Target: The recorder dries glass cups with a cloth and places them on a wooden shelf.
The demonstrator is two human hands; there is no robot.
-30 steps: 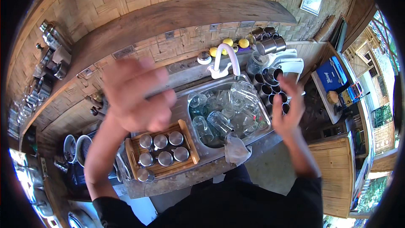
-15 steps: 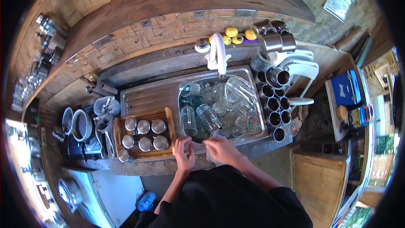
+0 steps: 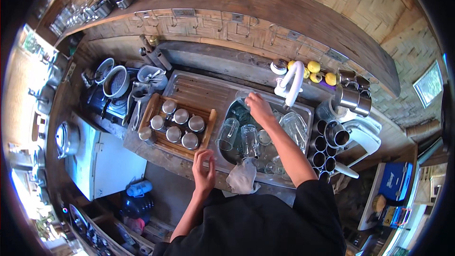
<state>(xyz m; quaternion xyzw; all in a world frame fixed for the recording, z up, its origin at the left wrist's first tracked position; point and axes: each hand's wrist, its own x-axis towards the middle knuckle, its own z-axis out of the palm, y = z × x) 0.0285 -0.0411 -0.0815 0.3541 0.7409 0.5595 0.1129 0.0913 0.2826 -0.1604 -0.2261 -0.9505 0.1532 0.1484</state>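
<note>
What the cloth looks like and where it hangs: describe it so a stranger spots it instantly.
Find the steel sink holding clear glass mugs, beneath the white tap. At its front rim, right of the person's left hand, hangs the cloth. It is pale grey and crumpled, soft fabric beside hard, see-through glass.

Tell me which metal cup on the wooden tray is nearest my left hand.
The cup at the tray's front right corner, beside which your left hand hovers; the rest stand farther left or farther back.
</note>
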